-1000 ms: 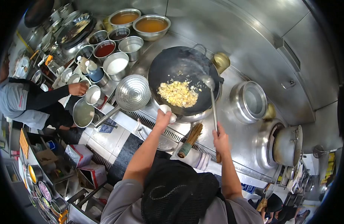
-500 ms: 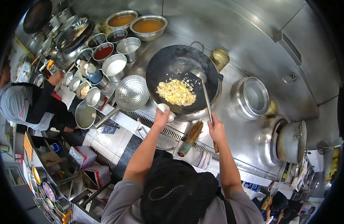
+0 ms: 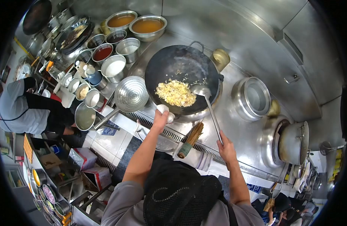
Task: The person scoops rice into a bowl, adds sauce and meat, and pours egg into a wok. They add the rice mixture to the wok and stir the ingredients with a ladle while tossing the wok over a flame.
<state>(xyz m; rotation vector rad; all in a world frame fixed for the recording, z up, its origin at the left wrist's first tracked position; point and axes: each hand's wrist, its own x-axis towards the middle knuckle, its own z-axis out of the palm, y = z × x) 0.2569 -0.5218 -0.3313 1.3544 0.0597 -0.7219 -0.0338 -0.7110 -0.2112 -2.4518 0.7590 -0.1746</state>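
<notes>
My left hand (image 3: 159, 121) is closed on a folded white cloth (image 3: 164, 108) at the near rim of a black wok (image 3: 162, 62). In the wok lies a yellow-and-white heap that looks like egg and rice (image 3: 173, 93), with loose bits scattered above it. My right hand (image 3: 227, 148) grips the long handle of a metal ladle (image 3: 212, 113). The ladle's bowl rests inside the wok, at the right edge of the heap.
A perforated strainer (image 3: 131, 94) lies left of the wok. Beyond it stand seasoning pots, including a red sauce (image 3: 102, 53), and two broth bowls (image 3: 148, 26). A bamboo brush (image 3: 191, 141) lies in front, a lidded pot (image 3: 252, 98) stands right. Another person (image 3: 25, 107) is at far left.
The ladle's bowl has come down toward me, up to the heap, and my right hand has moved back and right. My left hand stays at the rim. The person at left has shifted posture.
</notes>
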